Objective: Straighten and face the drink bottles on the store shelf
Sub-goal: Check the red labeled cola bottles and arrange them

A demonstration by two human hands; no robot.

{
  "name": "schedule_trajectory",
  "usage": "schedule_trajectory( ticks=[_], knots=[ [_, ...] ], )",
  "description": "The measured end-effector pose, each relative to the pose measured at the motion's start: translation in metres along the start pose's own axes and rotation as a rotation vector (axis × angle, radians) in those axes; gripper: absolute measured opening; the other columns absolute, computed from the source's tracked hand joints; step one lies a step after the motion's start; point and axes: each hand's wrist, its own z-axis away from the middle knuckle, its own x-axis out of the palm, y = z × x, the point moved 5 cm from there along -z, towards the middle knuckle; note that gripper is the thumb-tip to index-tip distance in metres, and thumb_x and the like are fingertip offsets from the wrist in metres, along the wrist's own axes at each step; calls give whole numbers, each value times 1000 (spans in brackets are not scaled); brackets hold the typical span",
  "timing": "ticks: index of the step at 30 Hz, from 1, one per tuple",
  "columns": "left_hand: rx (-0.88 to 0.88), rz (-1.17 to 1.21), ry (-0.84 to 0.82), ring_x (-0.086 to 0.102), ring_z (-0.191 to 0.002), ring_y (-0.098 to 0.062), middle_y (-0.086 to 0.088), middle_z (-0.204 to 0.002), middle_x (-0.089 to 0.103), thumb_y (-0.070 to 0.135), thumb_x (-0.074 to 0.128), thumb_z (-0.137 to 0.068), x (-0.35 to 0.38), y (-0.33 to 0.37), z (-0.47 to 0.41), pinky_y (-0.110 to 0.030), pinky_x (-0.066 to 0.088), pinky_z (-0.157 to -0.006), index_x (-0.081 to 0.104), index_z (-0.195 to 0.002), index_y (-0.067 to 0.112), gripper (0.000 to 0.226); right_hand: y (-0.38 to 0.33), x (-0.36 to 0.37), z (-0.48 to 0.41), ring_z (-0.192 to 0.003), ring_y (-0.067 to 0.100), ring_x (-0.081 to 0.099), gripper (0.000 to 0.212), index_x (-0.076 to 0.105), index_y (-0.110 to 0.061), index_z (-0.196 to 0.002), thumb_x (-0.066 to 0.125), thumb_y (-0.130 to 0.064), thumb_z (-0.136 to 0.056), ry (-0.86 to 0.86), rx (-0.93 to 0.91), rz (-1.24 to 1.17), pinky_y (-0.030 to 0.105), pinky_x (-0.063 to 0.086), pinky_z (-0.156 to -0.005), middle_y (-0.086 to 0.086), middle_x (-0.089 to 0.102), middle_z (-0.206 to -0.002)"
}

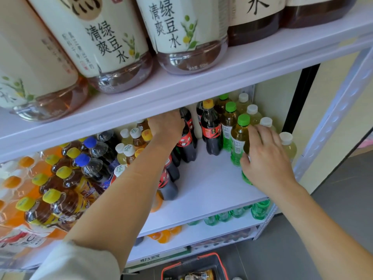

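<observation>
Presently, in the head view, we find the left hand point(167, 126) reaching deep onto the middle shelf point(212, 188), its grip closed over the neck of a cola bottle point(187, 147) in the dark row. The right hand point(266, 158) has its grip round a green bottle point(247, 178) at the shelf's right end (only the base shows beneath the palm). Risks, in our judgement: the left forearm lies across the front cola bottles and could topple them on withdrawal. The right fingers touch the neighbouring green-capped bottle point(239, 138), which a twist could knock askew.
</observation>
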Motion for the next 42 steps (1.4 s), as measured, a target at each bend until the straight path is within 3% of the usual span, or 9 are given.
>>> schedule_trajectory(
  ticks=[4, 9, 14, 20, 23, 27, 31, 36, 42],
  knots=[
    [269, 85, 159, 53, -121, -34, -12, -127, 61, 24, 62, -88, -17, 39, 5, -44, 45, -94, 56, -131, 14, 45, 1, 4, -1, -127, 38, 39, 60, 47, 6, -134, 65, -12, -79, -4, -14, 44, 43, 30, -111, 23, 46, -134],
    [417, 234, -128, 38, -133, -40, -15, -153, 32, 14, 58, -90, 0, 79, -4, -50, 41, -103, 23, -153, 17, 73, 4, 8, 1, -141, 36, 29, 66, 38, 6, -143, 58, -14, -84, -41, -31, 41, 46, 25, -117, 22, 36, -150],
    [461, 280, -168, 59, -88, -39, -15, -114, 47, 17, 54, -95, 3, 69, 17, -43, 48, -74, 57, -112, 13, 18, 6, 12, 5, -149, 27, 9, 73, 27, -5, -151, 58, -26, -88, -92, 0, 80, 46, 15, -119, 12, 17, -161],
    [343, 527, -29, 56, -79, -29, -3, -91, 53, 32, 55, -97, -8, 21, 79, -36, 41, -63, 58, -96, 14, 19, -7, 7, 17, -151, 24, -1, 86, 17, -15, -155, 62, -43, -87, -25, -87, -52, 52, 13, -118, 8, 7, -163],
    [221, 670, 102, 52, -65, -19, 5, -71, 56, 38, 54, -96, -39, -6, 96, -31, 37, -53, 55, -79, 21, 24, -20, 21, 31, -149, 10, -3, 101, -2, -39, -153, 65, -59, -80, -246, -138, -351, 44, 12, -118, -6, -2, -164],
    [4, 1043, 48, 40, -47, -10, 6, -50, 46, 40, 50, -95, -57, -43, 119, -29, 31, -46, 51, -66, 13, 39, -52, 46, 72, -135, 1, 39, 99, 13, -62, -141, 80, -56, -69, -760, -63, -960, 34, 34, -112, -9, 42, -151],
    [-178, 1480, -97, 31, -40, -5, 13, -48, 38, 40, 59, -94, -57, -64, 137, -15, 27, -40, 63, -62, 21, 37, -64, 43, 94, -98, 13, 69, 69, 42, -61, -123, 80, -53, -66, -694, 12, -1230, 28, 56, -86, -7, 72, -105],
    [-188, 1714, -246, 28, -50, -13, 1, -54, 35, 38, 64, -92, -50, -72, 149, -21, 30, -45, 77, -87, 22, 21, -75, 27, 103, -100, 18, 69, 55, 51, -51, -121, 76, -45, -72, -722, 20, -1364, 28, 55, -85, -1, 73, -108],
    [-42, 1965, -420, 67, -102, -27, -15, -113, 71, 27, 76, -78, -43, -50, 169, -42, 53, -92, 65, -121, 10, 47, -80, 10, 105, -93, 32, 69, 57, 60, -31, -120, 78, -54, -71, -766, 107, -1563, 37, 55, -80, 13, 72, -103]
  ],
)
